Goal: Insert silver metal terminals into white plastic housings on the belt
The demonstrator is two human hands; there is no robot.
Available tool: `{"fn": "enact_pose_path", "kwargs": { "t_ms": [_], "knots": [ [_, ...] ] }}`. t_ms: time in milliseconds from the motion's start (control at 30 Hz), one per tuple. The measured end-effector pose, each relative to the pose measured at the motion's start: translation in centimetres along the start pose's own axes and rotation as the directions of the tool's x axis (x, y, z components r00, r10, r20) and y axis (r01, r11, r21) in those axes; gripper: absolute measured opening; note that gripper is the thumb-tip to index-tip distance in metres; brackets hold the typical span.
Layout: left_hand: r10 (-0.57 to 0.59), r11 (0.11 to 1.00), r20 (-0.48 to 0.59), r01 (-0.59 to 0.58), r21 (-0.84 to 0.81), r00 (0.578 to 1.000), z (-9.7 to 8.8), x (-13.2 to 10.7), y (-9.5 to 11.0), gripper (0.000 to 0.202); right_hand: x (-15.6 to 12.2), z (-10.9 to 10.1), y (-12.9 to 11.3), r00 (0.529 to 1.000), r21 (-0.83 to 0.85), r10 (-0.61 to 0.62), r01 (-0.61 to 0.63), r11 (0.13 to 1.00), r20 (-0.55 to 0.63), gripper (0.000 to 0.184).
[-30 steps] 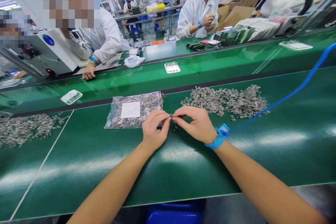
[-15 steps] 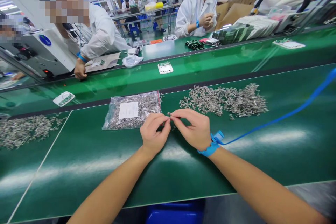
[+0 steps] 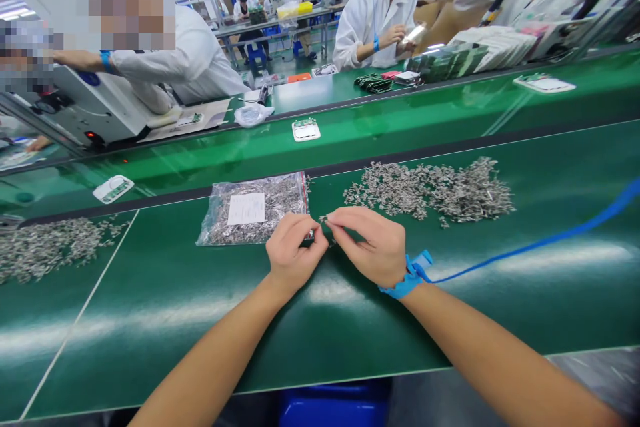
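My left hand is closed in a pinch, thumb against forefinger. Facing it, my right hand pinches too, with its fingertips close to those of the left. Whatever sits between the fingers is too small to make out. Tiny metal parts show by the fingertips. Behind my left hand lies a clear zip bag full of small metal parts, with a white label on it. Beyond my right hand spreads a loose pile of the same silvery parts. A blue wrist strap circles my right wrist.
Another metal pile lies far left on the green table. Past the dark rail, a green conveyor carries white housings with circuit boards. Two co-workers in white coats work across it. A blue cord runs right from my wrist.
My fingertips have drawn slightly apart. The white housings have shifted a little left. The left co-worker's arm has lifted off the bench toward the machine; the other co-worker now holds a shiny object.
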State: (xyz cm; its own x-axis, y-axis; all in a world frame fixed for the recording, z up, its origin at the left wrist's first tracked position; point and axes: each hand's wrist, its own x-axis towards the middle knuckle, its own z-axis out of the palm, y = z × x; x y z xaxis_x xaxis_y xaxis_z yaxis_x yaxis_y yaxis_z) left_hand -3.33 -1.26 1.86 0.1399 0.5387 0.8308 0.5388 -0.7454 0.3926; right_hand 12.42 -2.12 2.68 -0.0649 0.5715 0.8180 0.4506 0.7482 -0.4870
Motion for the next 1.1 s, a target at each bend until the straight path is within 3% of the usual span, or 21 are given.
{"fn": "enact_pose_path", "kwargs": {
  "t_ms": [100,200,333,533,667,767,933,1100],
  "knots": [
    [0.04,0.999,-0.009,-0.04,0.018,0.999,0.2,0.1,-0.2,0.012,0.3,0.0,0.0,1.0,0.0,0.029,-0.029,1.0,0.011,0.015],
    [0.173,0.981,-0.001,-0.172,0.091,0.985,0.2,0.0,-0.7,0.013,0.6,0.0,0.0,0.997,0.017,0.064,-0.065,0.998,0.035,0.012],
    [0.385,0.897,0.119,-0.402,0.184,0.915,-0.2,-0.3,-1.7,0.015,0.9,-0.3,0.1,0.989,0.059,0.111,-0.117,0.991,0.097,0.012],
    [0.437,0.862,0.144,-0.46,0.215,0.888,-0.6,-0.2,-2.1,0.015,0.8,-0.5,0.7,0.956,0.128,0.236,-0.259,0.957,0.172,0.009],
    [0.572,0.761,0.183,-0.6,0.247,0.8,-1.0,0.6,-1.7,0.017,0.6,-0.5,1.0,0.885,0.267,0.381,-0.448,0.853,0.267,0.004],
    [0.639,0.705,0.178,-0.662,0.255,0.749,-1.5,1.1,-1.2,0.012,0.6,-0.5,0.9,0.88,0.318,0.384,-0.463,0.828,0.281,0.003],
    [0.639,0.727,0.112,-0.644,0.237,0.761,-1.6,0.7,-1.1,0.014,0.7,-0.7,0.6,0.905,0.314,0.325,-0.404,0.859,0.275,0.005],
    [0.514,0.846,0.015,-0.509,0.154,0.858,-0.8,-0.5,-1.4,0.024,0.7,-0.9,0.6,0.933,0.291,0.254,-0.324,0.9,0.254,0.009]
  ]
}}
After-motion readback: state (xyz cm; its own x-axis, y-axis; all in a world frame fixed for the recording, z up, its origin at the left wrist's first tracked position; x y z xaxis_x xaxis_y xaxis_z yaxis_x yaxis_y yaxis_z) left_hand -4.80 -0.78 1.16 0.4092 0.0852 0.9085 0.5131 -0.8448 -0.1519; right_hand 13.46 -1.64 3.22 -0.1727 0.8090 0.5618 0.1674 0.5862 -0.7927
